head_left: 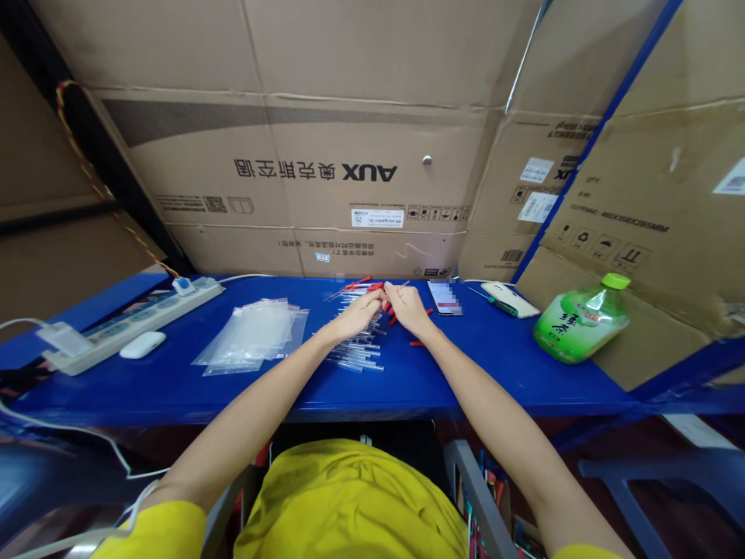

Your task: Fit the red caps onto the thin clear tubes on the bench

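My left hand (359, 312) and my right hand (407, 307) meet over the blue table, fingertips pinched close together. What they hold between them is too small and hidden to make out. Beneath and in front of my left hand lies a loose pile of thin clear tubes (358, 357). Several red pieces, like caps or short sticks, are scattered around my fingers; one red piece (416, 343) rests just below my right wrist. More tubes with red ends (358, 284) lie behind my hands.
Clear zip bags (250, 335) are stacked on the left, near a white earbud case (143, 345) and a power strip (125, 322). To the right are a phone (445, 298), a green screwdriver (500, 304), a pale phone-like slab (518, 301) and a green bottle (582, 318). Cardboard (326, 54) walls the back.
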Action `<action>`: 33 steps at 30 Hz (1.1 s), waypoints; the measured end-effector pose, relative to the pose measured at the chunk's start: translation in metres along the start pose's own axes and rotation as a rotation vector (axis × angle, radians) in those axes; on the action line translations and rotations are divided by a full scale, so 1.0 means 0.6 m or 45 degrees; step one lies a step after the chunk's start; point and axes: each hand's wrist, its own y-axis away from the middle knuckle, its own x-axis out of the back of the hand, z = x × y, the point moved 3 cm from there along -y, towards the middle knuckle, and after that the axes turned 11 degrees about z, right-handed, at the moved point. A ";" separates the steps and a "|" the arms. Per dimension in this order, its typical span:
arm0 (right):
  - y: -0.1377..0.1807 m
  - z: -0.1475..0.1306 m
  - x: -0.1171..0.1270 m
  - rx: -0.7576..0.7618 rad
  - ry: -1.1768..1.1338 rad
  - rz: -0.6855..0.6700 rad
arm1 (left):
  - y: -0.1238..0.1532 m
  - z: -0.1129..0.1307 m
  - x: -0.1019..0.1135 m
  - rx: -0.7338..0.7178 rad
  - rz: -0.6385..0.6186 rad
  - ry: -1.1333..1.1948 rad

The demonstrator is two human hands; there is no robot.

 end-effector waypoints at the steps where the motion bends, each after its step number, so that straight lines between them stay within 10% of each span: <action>1: 0.001 -0.002 -0.001 -0.001 -0.004 -0.005 | -0.001 0.000 0.001 -0.022 0.010 -0.031; 15: 0.002 -0.003 -0.013 0.041 -0.085 0.077 | -0.001 0.015 0.000 -0.166 0.114 -0.154; 33: -0.004 0.020 -0.003 -0.504 -0.695 -0.019 | 0.014 0.037 -0.007 0.364 -0.204 0.553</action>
